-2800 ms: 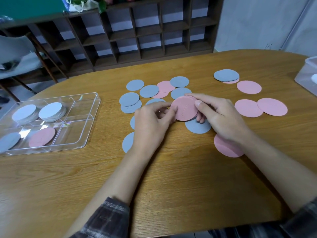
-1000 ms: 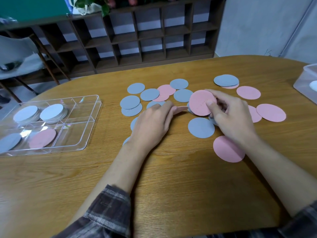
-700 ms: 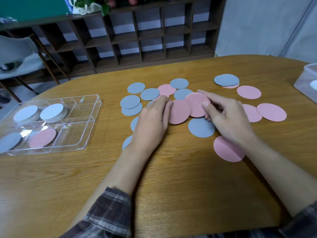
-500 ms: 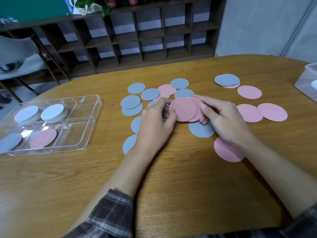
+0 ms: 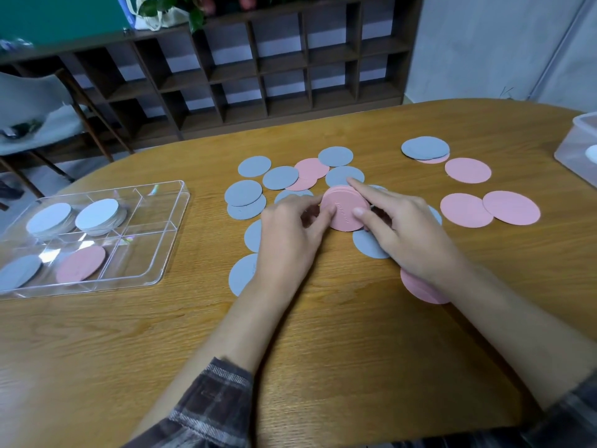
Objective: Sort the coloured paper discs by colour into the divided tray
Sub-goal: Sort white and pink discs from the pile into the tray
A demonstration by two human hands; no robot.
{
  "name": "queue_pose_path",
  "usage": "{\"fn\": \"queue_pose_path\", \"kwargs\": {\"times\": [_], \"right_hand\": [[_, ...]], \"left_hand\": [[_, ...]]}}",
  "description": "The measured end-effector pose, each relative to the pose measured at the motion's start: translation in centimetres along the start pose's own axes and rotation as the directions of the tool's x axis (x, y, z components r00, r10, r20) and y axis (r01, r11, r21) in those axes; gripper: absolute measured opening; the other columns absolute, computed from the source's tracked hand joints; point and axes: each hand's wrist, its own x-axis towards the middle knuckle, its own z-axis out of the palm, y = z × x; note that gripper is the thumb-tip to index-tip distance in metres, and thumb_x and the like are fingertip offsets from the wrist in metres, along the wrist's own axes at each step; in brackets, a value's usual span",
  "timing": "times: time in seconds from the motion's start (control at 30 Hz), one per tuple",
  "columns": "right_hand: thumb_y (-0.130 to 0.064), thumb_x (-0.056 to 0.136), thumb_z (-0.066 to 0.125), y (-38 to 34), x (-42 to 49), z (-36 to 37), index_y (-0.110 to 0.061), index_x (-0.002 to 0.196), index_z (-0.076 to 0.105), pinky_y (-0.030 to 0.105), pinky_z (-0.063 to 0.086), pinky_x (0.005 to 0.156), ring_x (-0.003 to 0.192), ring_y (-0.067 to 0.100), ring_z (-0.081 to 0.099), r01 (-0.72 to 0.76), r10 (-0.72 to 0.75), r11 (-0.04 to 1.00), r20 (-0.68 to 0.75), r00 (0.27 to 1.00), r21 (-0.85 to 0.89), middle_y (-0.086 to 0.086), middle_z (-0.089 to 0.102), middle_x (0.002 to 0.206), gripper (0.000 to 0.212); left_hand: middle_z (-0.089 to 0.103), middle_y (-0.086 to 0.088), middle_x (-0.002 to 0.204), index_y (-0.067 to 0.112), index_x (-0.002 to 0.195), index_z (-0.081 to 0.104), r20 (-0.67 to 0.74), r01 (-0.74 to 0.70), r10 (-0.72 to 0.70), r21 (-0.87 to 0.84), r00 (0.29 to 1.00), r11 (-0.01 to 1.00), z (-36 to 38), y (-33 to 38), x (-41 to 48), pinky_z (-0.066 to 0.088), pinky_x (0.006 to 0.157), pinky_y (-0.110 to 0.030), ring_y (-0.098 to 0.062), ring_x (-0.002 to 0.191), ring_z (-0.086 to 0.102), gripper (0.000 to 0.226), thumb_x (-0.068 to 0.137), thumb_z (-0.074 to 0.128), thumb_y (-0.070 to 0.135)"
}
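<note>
A small stack of pink discs (image 5: 345,206) is held at the table's middle between both hands. My left hand (image 5: 292,236) grips its left edge with thumb and fingers. My right hand (image 5: 402,229) pinches its right side, index finger along the top rim. Several blue discs (image 5: 243,193) and pink discs (image 5: 467,170) lie loose around them. The clear divided tray (image 5: 168,250) sits at the left, holding pale discs (image 5: 97,214) in its far compartments, a blue disc (image 5: 17,271) and a pink disc (image 5: 80,264) in its near ones.
A clear plastic box (image 5: 578,147) stands at the table's right edge. Beyond the wooden table (image 5: 323,350) are a dark cubby shelf (image 5: 258,69) and a chair (image 5: 35,101) at the far left. One pink disc (image 5: 416,287) lies partly under my right wrist.
The two pink discs that lay fanned apart have been pushed together into one aligned stack. Both hands have closed in on it at the table's middle.
</note>
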Motion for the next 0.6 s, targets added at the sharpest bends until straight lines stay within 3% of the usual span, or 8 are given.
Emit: {"fn": "queue_pose_path", "kwargs": {"times": [0.07,0.17,0.3,0.5,0.6], "right_hand": [[-0.02,0.106,0.053,0.0,0.0,0.1,-0.02,0.153,0.045,0.013,0.038,0.071,0.083,0.001,0.051,0.004,-0.004,1.0,-0.003,1.0,-0.03,-0.01,0.057,0.082,0.048],[-0.017,0.105,0.053,0.0,0.1,0.0,-0.017,0.149,0.051,0.007,0.037,0.076,0.084,0.003,0.051,0.013,-0.013,0.999,-0.007,1.0,-0.044,-0.01,0.063,0.095,0.044],[-0.016,0.102,0.057,0.4,0.1,-0.2,-0.017,0.132,0.062,0.012,0.039,0.068,0.077,0.001,0.054,-0.012,0.011,1.0,-0.049,0.999,-0.014,-0.006,0.064,0.087,0.03],[-0.015,0.101,0.056,1.5,0.3,-0.7,-0.02,0.126,0.062,0.016,0.04,0.068,0.081,0.007,0.057,-0.034,0.036,0.999,-0.107,0.994,0.015,-0.003,0.067,0.091,0.027],[-0.017,0.101,0.056,1.6,0.3,-0.7,-0.02,0.128,0.061,0.019,0.043,0.07,0.084,0.006,0.058,-0.038,0.04,0.999,-0.102,0.994,0.014,-0.005,0.066,0.093,0.028]], "left_hand": [[0.076,0.001,0.075,0.017,0.098,0.082,0.002,-0.015,0.015,0.034,1.0,0.999,0.1,-0.1,0.0,0.053,0.07,-0.04,-0.016,0.07,0.069,0.019,0.095,0.072,0.033],[0.077,0.003,0.076,0.019,0.101,0.081,0.039,-0.021,0.018,0.065,0.999,0.998,0.2,-0.1,0.0,0.054,0.068,-0.039,-0.014,0.07,0.07,0.025,0.096,0.069,0.039],[0.078,0.01,0.086,0.024,0.112,0.079,0.045,-0.013,0.01,0.072,0.999,0.997,-0.1,-0.2,0.3,0.058,0.073,-0.036,-0.007,0.079,0.071,0.027,0.096,0.067,0.041],[0.075,0.002,0.122,0.019,0.131,0.07,0.152,-0.045,0.012,0.221,0.988,0.974,-0.1,-2.3,2.6,0.052,0.099,-0.037,-0.018,0.117,0.066,0.036,0.097,0.064,0.029],[0.073,0.001,0.127,0.016,0.132,0.069,0.19,-0.094,0.04,0.286,0.981,0.954,0.4,-2.9,4.1,0.049,0.102,-0.034,-0.019,0.125,0.061,0.036,0.097,0.066,0.026]]}}
